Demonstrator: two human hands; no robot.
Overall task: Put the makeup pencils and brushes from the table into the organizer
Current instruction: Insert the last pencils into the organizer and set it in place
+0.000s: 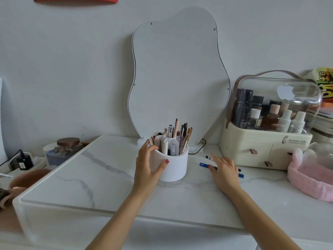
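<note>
A white round organizer stands mid-table, holding several pencils and brushes upright in its compartments. My left hand grips its left side, thumb on the front wall, fingers round the rim. Right of it, a blue pencil lies on the marble table, and a short black-and-white pencil lies just behind it. My right hand rests flat over the blue pencil with straight fingers, covering its middle. Dark tips of pencils stick out from under the hand on the right; how many lie there is hidden.
A wavy mirror leans on the wall behind the organizer. A cream cosmetics case with a clear lid stands at the right, a pink fluffy headband beside it. A lidded jar and a power strip sit at the left.
</note>
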